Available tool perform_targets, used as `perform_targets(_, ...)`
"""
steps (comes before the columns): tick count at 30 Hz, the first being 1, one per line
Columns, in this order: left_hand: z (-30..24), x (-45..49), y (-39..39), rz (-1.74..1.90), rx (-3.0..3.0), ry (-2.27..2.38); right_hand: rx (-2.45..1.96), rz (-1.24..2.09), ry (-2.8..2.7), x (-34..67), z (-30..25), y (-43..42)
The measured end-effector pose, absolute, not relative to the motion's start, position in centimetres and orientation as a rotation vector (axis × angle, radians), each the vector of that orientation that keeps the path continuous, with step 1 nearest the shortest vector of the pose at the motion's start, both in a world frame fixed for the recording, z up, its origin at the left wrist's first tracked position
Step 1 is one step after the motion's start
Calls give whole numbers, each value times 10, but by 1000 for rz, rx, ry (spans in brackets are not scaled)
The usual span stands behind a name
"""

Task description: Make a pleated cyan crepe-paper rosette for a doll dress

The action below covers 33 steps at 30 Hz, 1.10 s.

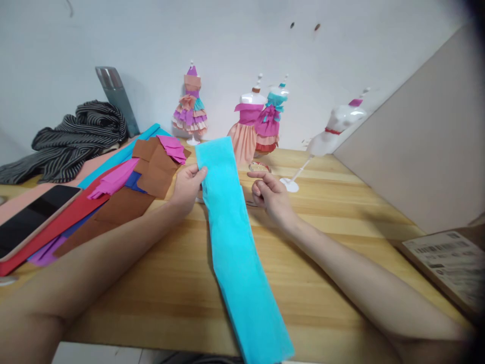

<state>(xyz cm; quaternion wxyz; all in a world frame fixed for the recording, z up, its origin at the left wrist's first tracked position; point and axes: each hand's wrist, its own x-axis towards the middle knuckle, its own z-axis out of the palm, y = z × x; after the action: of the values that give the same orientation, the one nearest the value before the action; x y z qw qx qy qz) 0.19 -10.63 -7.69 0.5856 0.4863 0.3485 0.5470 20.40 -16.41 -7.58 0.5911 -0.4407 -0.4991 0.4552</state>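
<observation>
A long strip of turquoise crepe paper point(231, 222) runs from the middle of the table down past its front edge. My left hand point(187, 187) pinches the strip's left side near the far end, thumb on top and the other fingers mostly hidden behind it. Just right of the strip, my right hand point(271, 194) is apart from the paper. Its index finger is stretched out, the other fingers are curled, and I see nothing held in it. Something small and dark, partly hidden, lies on the table between the hands.
Brown crepe paper pieces point(155, 167), other coloured sheets and a phone point(40, 217) lie at left. A striped cloth point(83, 136) and a flask point(117, 98) are behind them. Dressed mini mannequins point(190, 108) and a tilted white one point(333, 129) stand at the back. A cardboard box point(447, 268) sits right.
</observation>
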Motion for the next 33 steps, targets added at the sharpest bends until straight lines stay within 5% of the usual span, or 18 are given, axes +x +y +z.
perform_targets(33,-70,7,-134,1100,1827,750,-970,1075,-1288,199,-65,-173)
